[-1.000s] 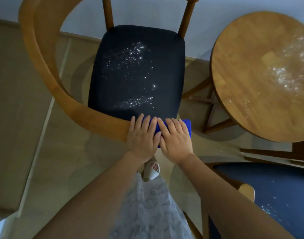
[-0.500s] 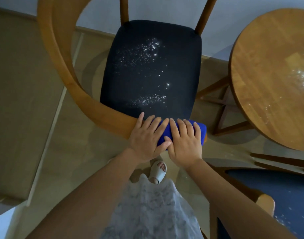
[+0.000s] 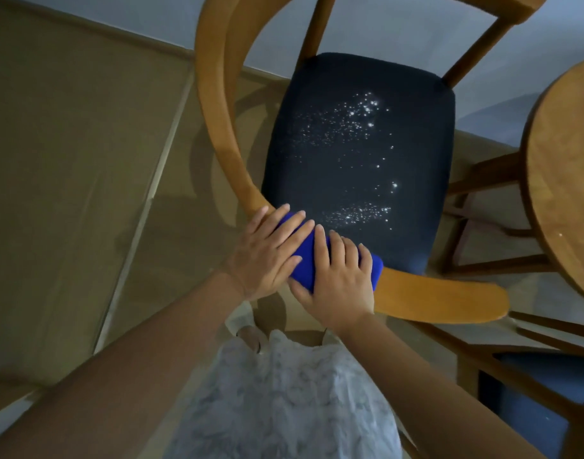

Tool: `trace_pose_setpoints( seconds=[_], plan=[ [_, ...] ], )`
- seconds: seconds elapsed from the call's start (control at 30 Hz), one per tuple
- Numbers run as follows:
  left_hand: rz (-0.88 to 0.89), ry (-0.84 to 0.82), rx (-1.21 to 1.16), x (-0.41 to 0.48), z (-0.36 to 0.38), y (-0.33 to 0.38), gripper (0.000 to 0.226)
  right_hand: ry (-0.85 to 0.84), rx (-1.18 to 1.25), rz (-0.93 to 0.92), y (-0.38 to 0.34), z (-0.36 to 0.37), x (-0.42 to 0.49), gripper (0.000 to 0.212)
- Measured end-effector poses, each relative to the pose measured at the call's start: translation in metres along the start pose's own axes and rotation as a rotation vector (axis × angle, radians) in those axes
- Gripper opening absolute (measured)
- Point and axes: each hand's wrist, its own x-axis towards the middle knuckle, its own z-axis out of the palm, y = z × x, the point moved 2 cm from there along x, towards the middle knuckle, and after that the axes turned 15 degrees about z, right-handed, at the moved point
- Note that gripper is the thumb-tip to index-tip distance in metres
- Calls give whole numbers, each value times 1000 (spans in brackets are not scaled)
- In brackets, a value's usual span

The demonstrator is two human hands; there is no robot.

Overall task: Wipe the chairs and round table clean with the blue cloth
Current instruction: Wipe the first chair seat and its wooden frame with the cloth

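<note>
Blue cloth (image 3: 303,260) lies folded over the curved wooden back rail (image 3: 439,299) of the chair (image 3: 217,134), right at the near edge of the dark seat (image 3: 356,154). Both hands press down on it side by side. The left hand (image 3: 267,256) lies flat on the left part of the cloth, with its fingers (image 3: 292,223) spread out and pointing toward the seat; its grip is open and flat, pressing more than holding. The right hand (image 3: 340,283) covers the right part of the cloth, with its fingers bent over the top and its thumb along the near edge, so its grip is loosely closed on the cloth. Little white crumbs (image 3: 346,124) are sprinkled on the seat, some far back and some in a small patch just beside the hands. The round desk (image 3: 562,180) stands to the right, and a few white specks show on it. Part of another chair with a blue seat (image 3: 529,385) shows low on the right. The person's pale dress (image 3: 284,399) and one shoe (image 3: 247,332) show below the hands.
</note>
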Motion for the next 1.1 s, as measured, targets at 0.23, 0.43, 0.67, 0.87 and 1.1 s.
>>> trace_pose_setpoints(
  seconds=[0.23, 0.43, 0.67, 0.87, 1.1],
  plan=[
    [-137, 91, -31, -33, -13, -77, 51, -2, -22, 126, -106, 1, 50, 61],
    [-386, 154, -289, -64, -22, -112, 62, -46, 260, 205, -180, -8, 124, 75],
    [-721, 520, -979, -38, -21, -126, 68, 266, 230, 125, -206, -19, 162, 81],
    [-907, 704, -1145, -21, -13, -129, 57, 211, 190, -117, -204, -29, 181, 64],
    [-890, 811, -1001, 11, -41, -147, 46, 157, 293, -240, -203, -55, 232, 53]
  ],
)
